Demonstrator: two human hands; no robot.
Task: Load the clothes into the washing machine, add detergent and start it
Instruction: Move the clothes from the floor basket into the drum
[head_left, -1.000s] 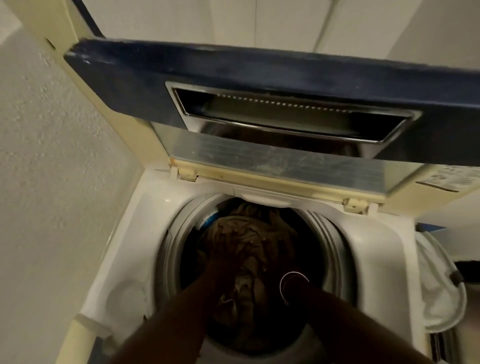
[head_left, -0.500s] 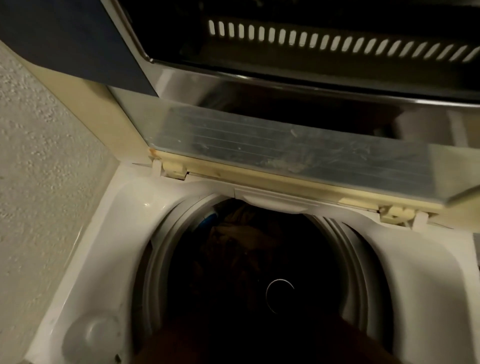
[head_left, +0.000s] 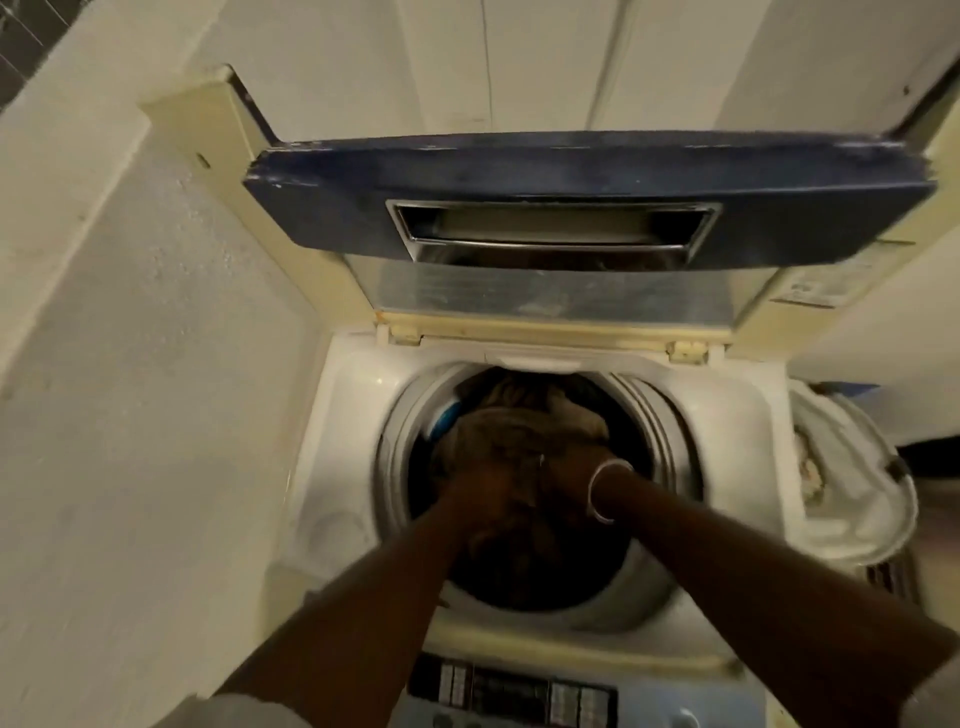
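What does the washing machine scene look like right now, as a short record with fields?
machine: top-loading washing machine, white top
lid: lid raised, dark blue
drum: holds brownish clothes
left hand: left hand down in the drum on the clothes
right hand: right hand on the clothes, bangle at the wrist
grip: too dark to tell whether the hands clutch cloth
control panel: control panel at the near edge
right of machine: white basket

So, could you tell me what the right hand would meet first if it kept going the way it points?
Probably the brown clothes in the drum; the right hand points down into them and seems already pressed against them.
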